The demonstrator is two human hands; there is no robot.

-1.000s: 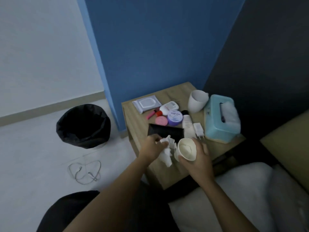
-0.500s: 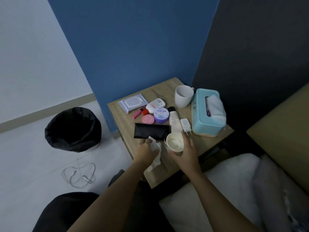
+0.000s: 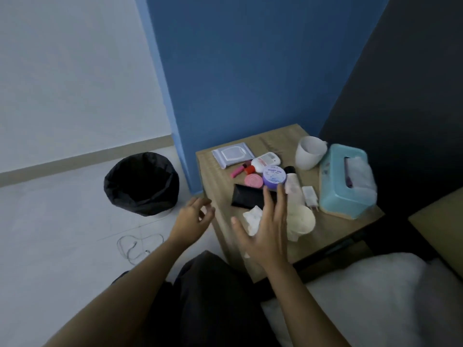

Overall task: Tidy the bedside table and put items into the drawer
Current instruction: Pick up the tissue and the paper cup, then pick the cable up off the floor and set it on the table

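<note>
The wooden bedside table (image 3: 333,226) carries a wipes pack (image 3: 233,154), a white tube (image 3: 266,161), a pink stick (image 3: 238,171), a pink round tin (image 3: 253,180), a purple jar (image 3: 274,177), a slim bottle (image 3: 292,186), a white charger (image 3: 310,195), a black case (image 3: 248,196), a white mug (image 3: 309,153) and a teal tissue box (image 3: 343,181). A crumpled tissue (image 3: 253,217) and a paper cup (image 3: 302,221) on its side lie near the front. My right hand (image 3: 266,229) hovers open over them. My left hand (image 3: 193,216) hangs open beside the table's left edge.
A black-lined waste bin (image 3: 141,182) stands on the floor to the left of the table. A white cable (image 3: 136,246) lies coiled on the floor nearer me. A blue wall rises behind the table, and a bed with a white pillow (image 3: 375,296) is at the right.
My left hand let go of the tissue and drew back to the left off the table. My right hand released the paper cup, which now lies on its side, and spread open.
</note>
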